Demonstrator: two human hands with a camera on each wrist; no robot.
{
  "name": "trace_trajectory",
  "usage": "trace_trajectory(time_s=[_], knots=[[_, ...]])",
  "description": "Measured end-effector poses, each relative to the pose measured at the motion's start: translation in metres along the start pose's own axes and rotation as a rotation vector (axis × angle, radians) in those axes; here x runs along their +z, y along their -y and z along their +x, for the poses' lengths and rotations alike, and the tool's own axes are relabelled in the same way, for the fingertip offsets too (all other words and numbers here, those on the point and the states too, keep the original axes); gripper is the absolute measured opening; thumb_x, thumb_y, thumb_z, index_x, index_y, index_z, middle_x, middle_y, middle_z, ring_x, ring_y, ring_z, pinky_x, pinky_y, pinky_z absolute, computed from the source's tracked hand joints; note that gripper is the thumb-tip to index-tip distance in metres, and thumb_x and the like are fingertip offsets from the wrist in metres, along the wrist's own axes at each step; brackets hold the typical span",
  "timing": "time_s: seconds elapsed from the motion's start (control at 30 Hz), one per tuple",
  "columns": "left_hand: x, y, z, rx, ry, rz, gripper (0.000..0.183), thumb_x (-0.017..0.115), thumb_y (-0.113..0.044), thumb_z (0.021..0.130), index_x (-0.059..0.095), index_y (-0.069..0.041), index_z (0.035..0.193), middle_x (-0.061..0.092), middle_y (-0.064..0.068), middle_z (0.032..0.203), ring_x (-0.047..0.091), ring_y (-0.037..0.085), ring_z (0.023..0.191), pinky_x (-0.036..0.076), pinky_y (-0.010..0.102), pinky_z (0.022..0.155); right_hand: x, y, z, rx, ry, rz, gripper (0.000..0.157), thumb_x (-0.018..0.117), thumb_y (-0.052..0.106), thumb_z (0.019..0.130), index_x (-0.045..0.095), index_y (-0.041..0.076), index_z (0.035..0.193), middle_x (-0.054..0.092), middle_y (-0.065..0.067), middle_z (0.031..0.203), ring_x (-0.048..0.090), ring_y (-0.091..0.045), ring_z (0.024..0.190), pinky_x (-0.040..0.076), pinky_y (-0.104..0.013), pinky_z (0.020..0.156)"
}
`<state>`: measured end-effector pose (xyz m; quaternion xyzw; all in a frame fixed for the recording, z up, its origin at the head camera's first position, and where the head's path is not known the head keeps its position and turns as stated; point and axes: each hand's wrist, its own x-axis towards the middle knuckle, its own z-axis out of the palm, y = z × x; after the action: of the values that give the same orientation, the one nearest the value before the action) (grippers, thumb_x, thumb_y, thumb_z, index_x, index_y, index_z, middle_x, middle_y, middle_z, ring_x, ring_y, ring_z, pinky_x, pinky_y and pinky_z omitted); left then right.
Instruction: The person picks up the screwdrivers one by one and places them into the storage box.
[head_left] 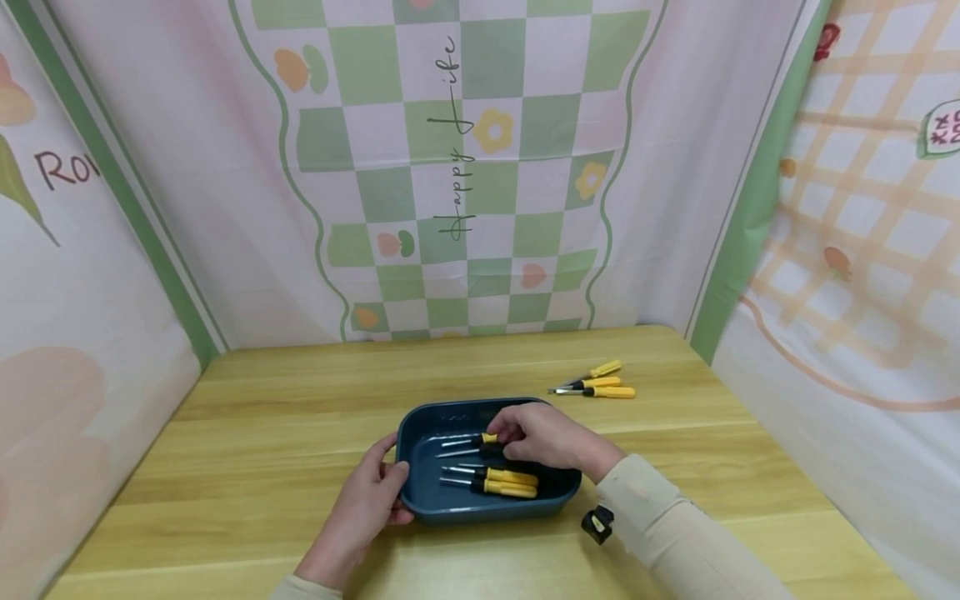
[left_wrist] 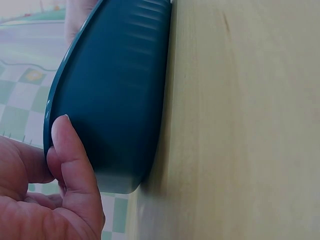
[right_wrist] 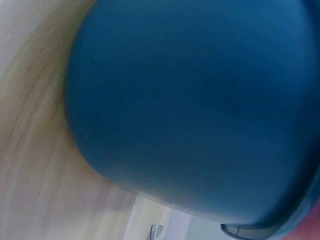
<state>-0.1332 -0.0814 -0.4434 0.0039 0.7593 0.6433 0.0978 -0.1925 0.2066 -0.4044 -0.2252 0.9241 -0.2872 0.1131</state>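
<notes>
A dark blue rectangular basin stands on the wooden table. My left hand grips its left end, thumb on the rim and fingers beneath; the left wrist view shows the fingers against the outer wall. Reaching over the right side, my right hand is inside the basin with curled fingertips on the yellow handle of a screwdriver. Beside it lies another screwdriver, its handle end hidden by the hand. Nearer the front wall, two yellow-handled screwdrivers lie side by side, tips to the left.
Three yellow-handled screwdrivers lie fanned together on the table, behind and right of the basin. A black wrist strap piece hangs at the right sleeve. Printed curtains enclose the table at the back and sides.
</notes>
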Motion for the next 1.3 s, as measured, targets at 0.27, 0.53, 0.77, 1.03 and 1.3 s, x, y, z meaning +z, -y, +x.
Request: trace_trajectory(time_s=[0.27, 0.53, 0.77, 1.03, 1.3], knots=[[0.000, 0.000, -0.001, 0.002, 0.000, 0.000, 0.053, 0.050, -0.019, 0.110, 0.035, -0.012, 0.160, 0.051, 0.016, 0.107, 0.057, 0.022, 0.073, 0.061, 0.033, 0.059, -0.001, -0.001, -0.001, -0.018, -0.004, 0.034, 0.028, 0.071, 0.007, 0.097, 0.071, 0.012, 0.125, 0.071, 0.001, 0.113, 0.064, -0.013, 0.100, 0.059, -0.042, 0.094], [0.000, 0.000, -0.001, -0.005, -0.001, -0.002, 0.053, 0.049, -0.019, 0.110, 0.035, -0.013, 0.161, 0.052, 0.016, 0.109, 0.058, 0.022, 0.073, 0.061, 0.032, 0.060, -0.004, -0.001, -0.004, -0.045, -0.028, 0.074, 0.029, 0.069, 0.010, 0.100, 0.069, 0.012, 0.129, 0.070, -0.003, 0.117, 0.062, -0.014, 0.100, 0.059, -0.040, 0.092], [0.000, 0.000, -0.001, -0.016, -0.003, -0.001, 0.053, 0.048, -0.020, 0.111, 0.034, -0.015, 0.162, 0.051, 0.016, 0.111, 0.058, 0.023, 0.075, 0.061, 0.033, 0.060, -0.010, -0.004, -0.007, -0.057, -0.085, 0.075, 0.033, 0.068, 0.017, 0.101, 0.067, 0.011, 0.134, 0.070, -0.006, 0.125, 0.065, -0.018, 0.111, 0.058, -0.044, 0.097], [0.000, -0.001, -0.001, -0.022, -0.003, -0.002, 0.053, 0.048, -0.020, 0.111, 0.033, -0.015, 0.162, 0.051, 0.016, 0.112, 0.057, 0.023, 0.075, 0.061, 0.033, 0.060, -0.020, -0.005, -0.011, -0.037, -0.158, 0.093, 0.037, 0.068, 0.021, 0.102, 0.066, 0.012, 0.137, 0.068, -0.009, 0.133, 0.064, -0.024, 0.122, 0.054, -0.050, 0.105], [0.000, -0.003, -0.002, -0.022, -0.005, -0.002, 0.053, 0.049, -0.019, 0.111, 0.033, -0.014, 0.162, 0.052, 0.017, 0.111, 0.057, 0.022, 0.074, 0.061, 0.033, 0.060, -0.028, -0.013, -0.015, -0.054, -0.209, 0.138, 0.038, 0.069, 0.019, 0.101, 0.065, 0.012, 0.138, 0.066, -0.011, 0.138, 0.060, -0.036, 0.128, 0.051, -0.057, 0.108]])
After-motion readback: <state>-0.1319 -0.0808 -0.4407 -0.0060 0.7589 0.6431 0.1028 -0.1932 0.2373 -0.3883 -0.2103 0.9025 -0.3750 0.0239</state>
